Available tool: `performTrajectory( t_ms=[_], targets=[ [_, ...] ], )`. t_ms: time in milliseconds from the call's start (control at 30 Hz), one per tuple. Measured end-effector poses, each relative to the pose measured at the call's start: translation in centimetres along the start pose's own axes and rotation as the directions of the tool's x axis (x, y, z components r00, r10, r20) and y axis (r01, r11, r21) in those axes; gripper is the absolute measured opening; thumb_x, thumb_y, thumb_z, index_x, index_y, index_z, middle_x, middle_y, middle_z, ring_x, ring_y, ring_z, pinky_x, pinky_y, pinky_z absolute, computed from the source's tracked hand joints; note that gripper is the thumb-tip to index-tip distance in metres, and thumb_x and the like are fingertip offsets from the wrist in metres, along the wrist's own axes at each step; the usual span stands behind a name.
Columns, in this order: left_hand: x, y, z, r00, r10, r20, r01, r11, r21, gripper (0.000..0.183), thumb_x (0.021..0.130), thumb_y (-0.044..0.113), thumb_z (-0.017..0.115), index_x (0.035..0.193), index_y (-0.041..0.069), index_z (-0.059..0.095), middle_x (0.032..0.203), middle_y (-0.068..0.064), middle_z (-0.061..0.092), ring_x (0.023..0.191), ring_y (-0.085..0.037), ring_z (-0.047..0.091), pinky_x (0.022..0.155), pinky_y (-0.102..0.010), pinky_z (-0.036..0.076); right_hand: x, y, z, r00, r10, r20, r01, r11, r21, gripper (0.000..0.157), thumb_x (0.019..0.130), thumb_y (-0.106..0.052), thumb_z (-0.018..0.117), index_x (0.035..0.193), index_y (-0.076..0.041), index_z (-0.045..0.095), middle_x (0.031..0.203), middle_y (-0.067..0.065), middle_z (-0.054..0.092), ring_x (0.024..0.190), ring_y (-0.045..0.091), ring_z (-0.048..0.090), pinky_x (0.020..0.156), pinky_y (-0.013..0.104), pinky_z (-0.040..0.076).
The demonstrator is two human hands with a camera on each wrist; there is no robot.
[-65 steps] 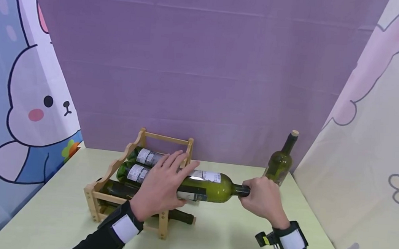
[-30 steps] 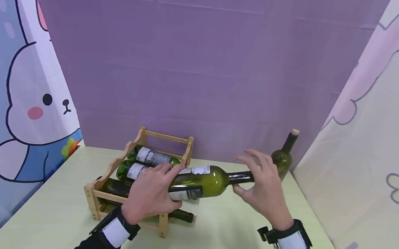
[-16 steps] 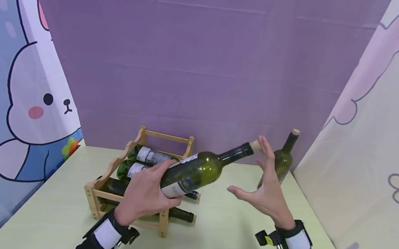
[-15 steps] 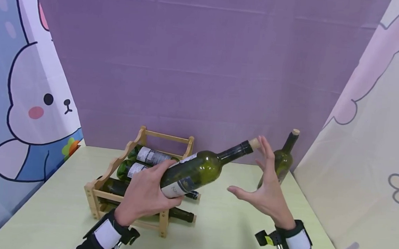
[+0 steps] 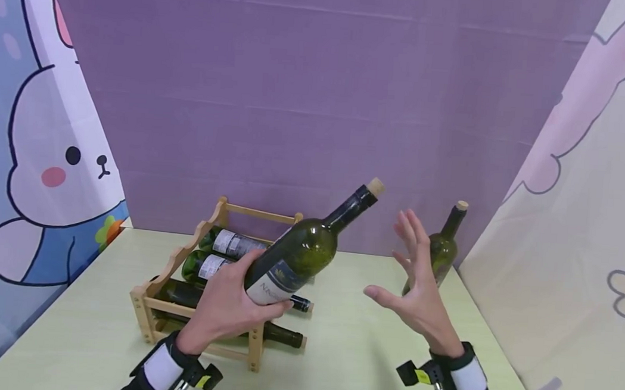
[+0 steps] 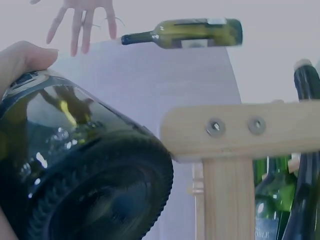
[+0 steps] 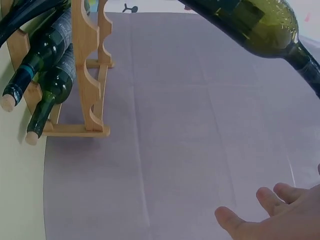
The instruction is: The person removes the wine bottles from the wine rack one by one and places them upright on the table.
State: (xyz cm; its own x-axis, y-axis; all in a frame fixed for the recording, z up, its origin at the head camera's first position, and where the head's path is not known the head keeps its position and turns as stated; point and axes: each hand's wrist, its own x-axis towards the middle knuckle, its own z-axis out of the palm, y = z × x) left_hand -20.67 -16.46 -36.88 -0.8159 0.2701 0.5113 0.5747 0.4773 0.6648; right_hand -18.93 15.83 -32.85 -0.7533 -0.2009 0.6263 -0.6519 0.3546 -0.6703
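My left hand grips a corked green wine bottle around its labelled body. The bottle tilts up to the right, above the wooden wine rack. Its round base fills the lower left of the left wrist view, close to a rack post. To the right, my right hand is held with fingers spread, apart from the bottle and holding nothing. Several wine bottles lie in the rack, among them a dark one with its neck out at the front right.
A second corked wine bottle stands upright at the back right of the pale table, partly behind my right hand. A purple cloth hangs at the back, with printed cartoon cloths at the sides.
My right hand has let go of the bottle's neck and opened. My left hand has swung the bottle from nearly level to tilted, with its cork up and to the left of the right hand.
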Motion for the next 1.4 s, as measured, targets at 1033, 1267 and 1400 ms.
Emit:
performTrajectory(
  t_ms=[1033, 1267, 1400],
  targets=[
    [-1.1, 1.9, 5.1, 0.995, -0.09, 0.041, 0.098, 0.82, -0.564, 0.064, 0.082, 0.02, 0.084, 0.138, 0.028, 0.053, 0.118, -0.004, 0.068, 0.098, -0.023, 0.068, 0.088, -0.044, 0.054, 1.1, -1.7, 2.6, 0.959, 0.029, 0.282, -0.167, 0.86, 0.481, 0.111, 0.087, -0.066, 0.068, 0.165, -0.025, 0.0, 0.173, 0.015, 0.01, 0.158, 0.04, 0.014, 0.117, 0.07, 0.026],
    [-1.5, 1.9, 6.9, 0.998, -0.04, 0.051, 0.063, 0.793, -0.606, 0.07, 0.083, 0.016, 0.082, 0.144, 0.029, 0.049, 0.122, -0.006, 0.066, 0.101, -0.02, 0.068, 0.091, -0.042, 0.053, 1.5, -2.5, 3.9, 0.955, 0.079, 0.285, -0.218, 0.839, 0.498, 0.112, 0.083, -0.073, 0.066, 0.165, -0.025, 0.007, 0.17, 0.016, 0.018, 0.158, 0.04, 0.018, 0.117, 0.073, 0.022],
    [-1.7, 2.0, 7.8, 0.999, -0.033, 0.036, 0.048, 0.799, -0.6, 0.066, 0.082, 0.015, 0.083, 0.14, 0.025, 0.052, 0.12, -0.006, 0.067, 0.101, -0.019, 0.068, 0.091, -0.041, 0.053, 1.8, -3.0, 4.7, 0.956, 0.095, 0.277, -0.229, 0.832, 0.505, 0.114, 0.08, -0.075, 0.069, 0.164, -0.028, 0.009, 0.169, 0.015, 0.022, 0.156, 0.041, 0.021, 0.116, 0.075, 0.019]
  ],
)
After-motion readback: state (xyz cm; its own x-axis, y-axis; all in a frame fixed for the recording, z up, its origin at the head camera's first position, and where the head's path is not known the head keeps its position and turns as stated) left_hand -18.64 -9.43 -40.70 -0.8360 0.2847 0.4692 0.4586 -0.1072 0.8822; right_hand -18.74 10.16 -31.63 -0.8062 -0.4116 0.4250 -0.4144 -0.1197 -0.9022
